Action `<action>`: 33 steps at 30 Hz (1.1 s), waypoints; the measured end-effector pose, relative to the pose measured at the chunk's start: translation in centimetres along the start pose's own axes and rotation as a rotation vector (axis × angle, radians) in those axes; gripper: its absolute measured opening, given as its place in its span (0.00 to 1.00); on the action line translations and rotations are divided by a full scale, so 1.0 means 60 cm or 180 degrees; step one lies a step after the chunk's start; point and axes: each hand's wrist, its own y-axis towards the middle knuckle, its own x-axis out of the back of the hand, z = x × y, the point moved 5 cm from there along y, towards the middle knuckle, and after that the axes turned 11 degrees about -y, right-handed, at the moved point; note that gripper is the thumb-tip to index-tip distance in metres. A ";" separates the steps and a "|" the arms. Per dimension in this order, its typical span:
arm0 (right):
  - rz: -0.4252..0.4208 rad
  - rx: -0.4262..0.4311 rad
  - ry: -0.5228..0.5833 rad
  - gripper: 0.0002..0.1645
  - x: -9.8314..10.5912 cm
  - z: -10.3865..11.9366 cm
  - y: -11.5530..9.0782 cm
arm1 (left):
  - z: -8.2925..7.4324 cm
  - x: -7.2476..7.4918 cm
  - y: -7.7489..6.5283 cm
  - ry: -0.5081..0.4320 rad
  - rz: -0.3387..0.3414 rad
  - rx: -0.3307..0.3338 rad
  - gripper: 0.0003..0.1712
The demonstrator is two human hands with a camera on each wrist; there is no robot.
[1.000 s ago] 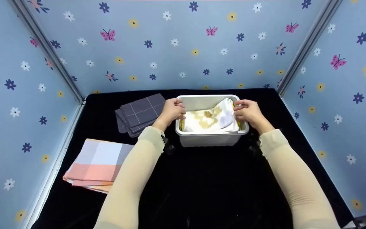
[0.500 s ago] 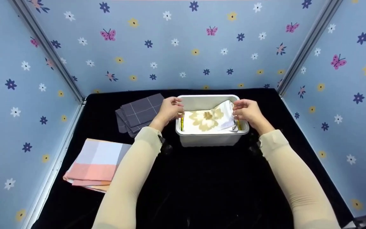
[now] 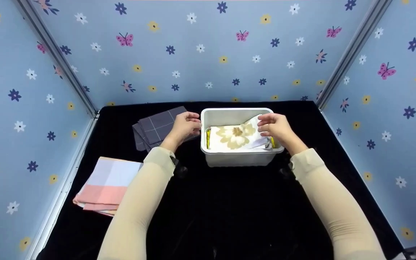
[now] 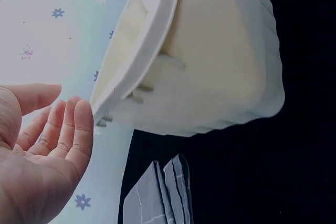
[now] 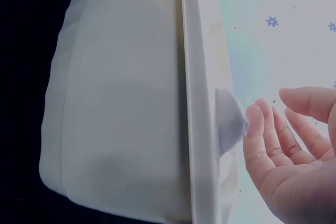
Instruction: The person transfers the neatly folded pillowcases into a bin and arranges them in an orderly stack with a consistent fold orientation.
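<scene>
A white plastic bin (image 3: 238, 159) holds a folded white cloth (image 3: 234, 139) with a tan flower print, its back right corner standing up higher than the rest. Just outside the bin's left rim is my left hand (image 3: 184, 127), fingers relaxed and holding nothing. In the left wrist view, the fingertips of that hand (image 4: 52, 150) are right at the rim. My right hand (image 3: 276, 127) hovers over the bin's right end with loosely bent fingers. Its fingertips (image 5: 254, 116) are close to the raised cloth corner (image 5: 230, 119) in the right wrist view, with nothing gripped.
Left of the bin lies a folded dark grey checked cloth (image 3: 157, 126). A folded plaid cloth (image 3: 110, 180) in pink, white and lilac lies nearer at the left. Yellow items (image 3: 208, 139) show at both ends inside the bin. Flowered blue panels (image 3: 208, 54) enclose the black table.
My left hand has drawn back leftward from the cloth to outside the bin's rim. My right hand has shifted slightly left over the cloth corner. The white cloth lies flatter, with its flower more fully visible.
</scene>
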 end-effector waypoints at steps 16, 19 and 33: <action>0.0282 0.0492 -0.0413 0.28 -0.060 0.032 -0.014 | 0.014 0.062 -0.023 0.0156 -0.0058 0.0071 0.24; 0.0321 0.0639 -0.0519 0.28 -0.069 0.035 -0.015 | 0.020 0.074 -0.028 0.0158 -0.0070 0.0090 0.25; 0.0473 0.1121 -0.0772 0.26 -0.102 0.038 -0.031 | 0.053 0.123 -0.058 0.0246 0.0018 0.0220 0.26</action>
